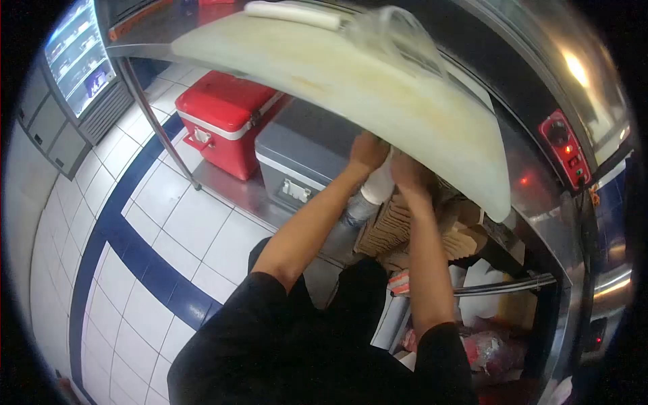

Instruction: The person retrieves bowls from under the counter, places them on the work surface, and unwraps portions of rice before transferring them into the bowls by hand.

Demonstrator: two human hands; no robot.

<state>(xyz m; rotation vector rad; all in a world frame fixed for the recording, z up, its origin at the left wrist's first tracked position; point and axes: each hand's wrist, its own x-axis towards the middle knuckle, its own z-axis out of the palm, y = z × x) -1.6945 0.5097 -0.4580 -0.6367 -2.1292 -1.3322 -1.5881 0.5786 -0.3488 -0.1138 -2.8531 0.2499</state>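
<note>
Both arms reach down under the front edge of a long white cutting board (pixel 324 67). My left hand (pixel 369 151) is at a white, rounded item (pixel 379 185), with its fingers partly hidden by the board edge. Close beside it on the right, my right hand (pixel 410 177) is in shadow under the board, its fingers hidden. Below the white item stands a clear, stacked-looking container (pixel 360 209). Folded brown cardboard (pixel 391 226) is packed on the shelf just right of these.
A red cooler (pixel 226 118) and a grey cooler (pixel 307 145) sit on the lower shelf. A metal table leg (pixel 152 118) stands at left. On the board lie a white roll (pixel 293 15) and clear plastic (pixel 398 37). A red socket box (pixel 567 148) is at right.
</note>
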